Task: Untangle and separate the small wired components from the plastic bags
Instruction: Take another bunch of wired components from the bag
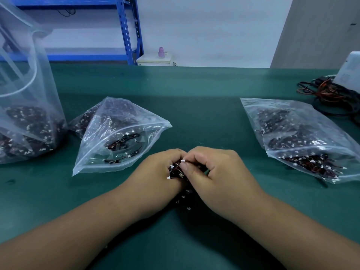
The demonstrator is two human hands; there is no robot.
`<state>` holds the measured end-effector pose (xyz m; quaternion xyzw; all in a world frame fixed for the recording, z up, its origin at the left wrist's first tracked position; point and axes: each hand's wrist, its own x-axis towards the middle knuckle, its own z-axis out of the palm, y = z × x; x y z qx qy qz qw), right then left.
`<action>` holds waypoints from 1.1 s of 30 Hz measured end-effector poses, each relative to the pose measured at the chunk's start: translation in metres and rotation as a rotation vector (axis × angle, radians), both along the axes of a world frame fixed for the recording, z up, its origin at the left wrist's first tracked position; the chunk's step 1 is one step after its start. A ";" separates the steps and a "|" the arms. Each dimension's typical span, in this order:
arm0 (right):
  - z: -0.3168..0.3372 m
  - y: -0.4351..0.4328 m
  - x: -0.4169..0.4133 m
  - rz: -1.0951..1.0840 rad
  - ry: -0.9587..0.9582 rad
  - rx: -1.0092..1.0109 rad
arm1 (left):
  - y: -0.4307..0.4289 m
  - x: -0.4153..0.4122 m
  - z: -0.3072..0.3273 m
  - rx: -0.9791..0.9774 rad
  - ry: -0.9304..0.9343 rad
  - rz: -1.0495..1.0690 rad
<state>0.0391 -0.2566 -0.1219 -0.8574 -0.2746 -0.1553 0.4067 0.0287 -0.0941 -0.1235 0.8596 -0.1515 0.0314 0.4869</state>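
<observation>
Head view: at the near middle of the dark green counter (204, 106), your left hand (161, 172) and right hand (220, 172) meet over a small dark tangle of red-and-black wired components (176, 169). Your left grip is clenched round the clump; your right grip pinches one white plug (183, 161) at its top. The step in hand looks like teasing a single piece free. The next move likely calls for a slow pull along the wire while the left holds the rest firm. The wires look thin and snarled, apt to snag. More pieces wait in the half-empty clear zip bag (97, 152) toward the left edge and the fuller clear zip bag (311, 133) toward the right edge.
</observation>
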 end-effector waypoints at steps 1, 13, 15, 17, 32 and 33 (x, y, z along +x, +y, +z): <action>0.000 0.000 0.000 -0.002 -0.035 -0.024 | 0.000 0.000 0.000 0.007 -0.002 0.002; -0.004 -0.001 0.003 0.190 0.278 0.052 | 0.013 0.016 -0.006 -0.459 0.133 -0.141; -0.001 0.000 -0.002 0.271 0.276 -0.083 | 0.011 0.019 -0.007 -0.568 0.104 -0.024; -0.001 0.004 -0.009 0.300 0.196 -0.315 | 0.008 0.019 -0.008 -0.626 0.089 0.047; -0.007 0.083 -0.048 -0.096 0.221 -0.524 | 0.006 0.023 0.016 -0.778 0.320 0.353; -0.007 0.080 -0.045 -0.110 0.196 -0.523 | 0.004 0.022 0.015 -0.767 0.311 0.345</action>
